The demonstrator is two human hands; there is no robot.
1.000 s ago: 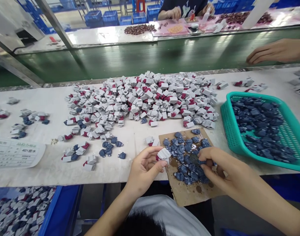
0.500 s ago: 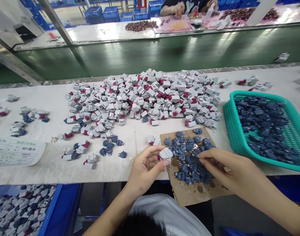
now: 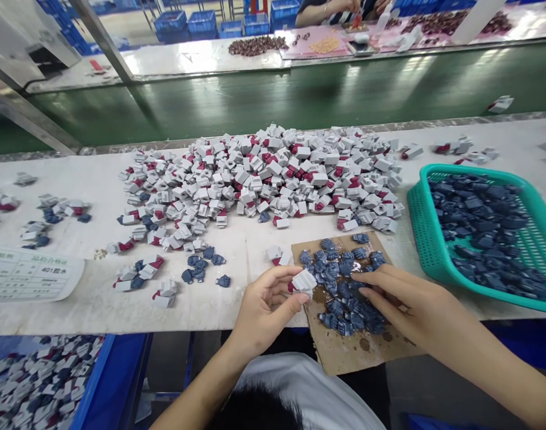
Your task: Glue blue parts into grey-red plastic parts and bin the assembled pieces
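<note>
Pinching a white plastic part in the left hand, grip closed on it, just over the edge of the cardboard. Right hand lies open, fingers touching the blue parts heaped on the cardboard. Head view: teal basket of more blue parts to the right, large white pile beyond on the worktop, co-worker's hand at the far bench.

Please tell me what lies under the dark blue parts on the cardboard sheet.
Between the dark blue parts, the brown cardboard sheet shows, with dark stains on it. Directly beneath the parts the sheet is covered, so what is under them cannot be seen.
</note>
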